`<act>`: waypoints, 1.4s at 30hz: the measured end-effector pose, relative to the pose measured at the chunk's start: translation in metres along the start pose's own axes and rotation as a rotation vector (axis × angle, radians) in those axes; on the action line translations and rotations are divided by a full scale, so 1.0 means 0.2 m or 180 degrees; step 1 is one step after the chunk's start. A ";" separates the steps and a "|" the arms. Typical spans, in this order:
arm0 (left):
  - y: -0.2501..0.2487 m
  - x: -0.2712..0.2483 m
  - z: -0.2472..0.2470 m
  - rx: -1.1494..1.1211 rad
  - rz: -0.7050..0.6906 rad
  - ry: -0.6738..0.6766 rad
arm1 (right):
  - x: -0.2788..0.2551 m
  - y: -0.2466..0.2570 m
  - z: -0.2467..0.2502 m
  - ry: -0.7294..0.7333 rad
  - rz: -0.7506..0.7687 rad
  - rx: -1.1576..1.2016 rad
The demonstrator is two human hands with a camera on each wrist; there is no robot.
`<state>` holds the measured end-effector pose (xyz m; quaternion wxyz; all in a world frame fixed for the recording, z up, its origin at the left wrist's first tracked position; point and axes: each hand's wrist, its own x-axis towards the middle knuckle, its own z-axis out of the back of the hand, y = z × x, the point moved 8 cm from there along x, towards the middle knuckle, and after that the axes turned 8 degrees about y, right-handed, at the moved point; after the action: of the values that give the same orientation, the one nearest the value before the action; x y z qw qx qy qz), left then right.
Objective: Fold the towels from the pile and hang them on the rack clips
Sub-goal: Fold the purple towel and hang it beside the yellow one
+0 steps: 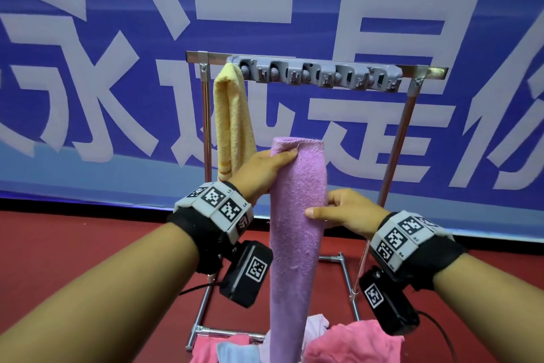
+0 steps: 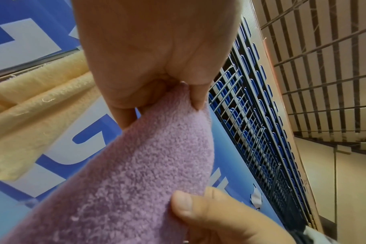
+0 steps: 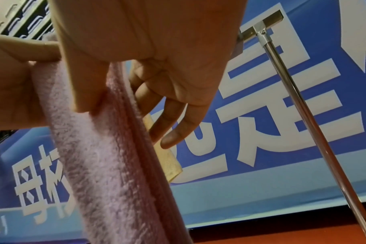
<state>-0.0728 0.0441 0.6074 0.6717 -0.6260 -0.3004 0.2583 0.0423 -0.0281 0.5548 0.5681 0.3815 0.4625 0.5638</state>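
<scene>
Hanging long-axis vertical in front of the person, the folded purple towel (image 1: pixel 297 215) has its top edge pinched by the left hand (image 1: pixel 259 174), while the right hand (image 1: pixel 344 209) pinches its right edge lower down. The grey clip bar (image 1: pixel 315 74) of the rack (image 1: pixel 406 115) lies above and beyond the towel's top, so the next move is judged to be a lift up and forward, with the left hand nearer. A yellow towel (image 1: pixel 232 124) already hangs from the leftmost clip. White Chinese characters on the blue banner (image 1: pixel 88 74) include 永远是; the wrist bands carry square coded markers
</scene>
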 end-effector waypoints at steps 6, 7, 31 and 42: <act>0.12 -0.02 0.08 -0.0187 0.0454 -0.0130 | 0.00 0.04 -0.01 0.0012 0.0247 0.0100; 0.15 -0.03 0.08 -0.0149 0.0490 -0.0016 | 0.01 0.05 -0.01 -0.0029 0.0298 0.0156; 0.27 -0.06 -0.03 -0.0225 0.0158 0.0607 | -0.02 -0.08 0.01 -0.0203 -0.0149 0.0333; 0.30 -0.08 0.04 -0.0310 0.0221 0.0407 | -0.01 -0.04 0.07 -0.0779 0.0254 0.0252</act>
<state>-0.0882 0.0429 0.5467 0.6489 -0.6831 -0.2472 0.2260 0.0573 -0.0290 0.5512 0.5820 0.4876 0.3960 0.5165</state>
